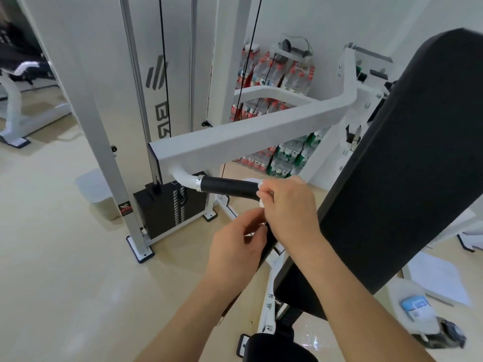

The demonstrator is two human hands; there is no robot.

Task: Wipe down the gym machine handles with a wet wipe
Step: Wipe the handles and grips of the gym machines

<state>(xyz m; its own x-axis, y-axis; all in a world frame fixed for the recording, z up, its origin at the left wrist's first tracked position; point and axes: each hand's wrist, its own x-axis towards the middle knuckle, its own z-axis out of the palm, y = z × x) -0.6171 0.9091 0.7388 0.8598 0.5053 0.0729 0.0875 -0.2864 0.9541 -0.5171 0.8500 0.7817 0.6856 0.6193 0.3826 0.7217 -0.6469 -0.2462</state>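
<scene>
A black foam handle (227, 188) sticks out below the white arm of the gym machine (251, 131). My right hand (290, 212) grips the near end of this handle with a white wet wipe (261, 194) bunched between its fingers and the grip. My left hand (237, 244) is just below it, fingers curled, pinching a small white bit that looks like the wipe's lower edge. The handle's near end is hidden under my right hand.
A large black back pad (407, 163) fills the right side. A weight stack (167, 210) and white uprights stand on the beige floor to the left. Packs of water bottles (271, 74) line the back wall. A blue wipe packet (417, 307) lies low right.
</scene>
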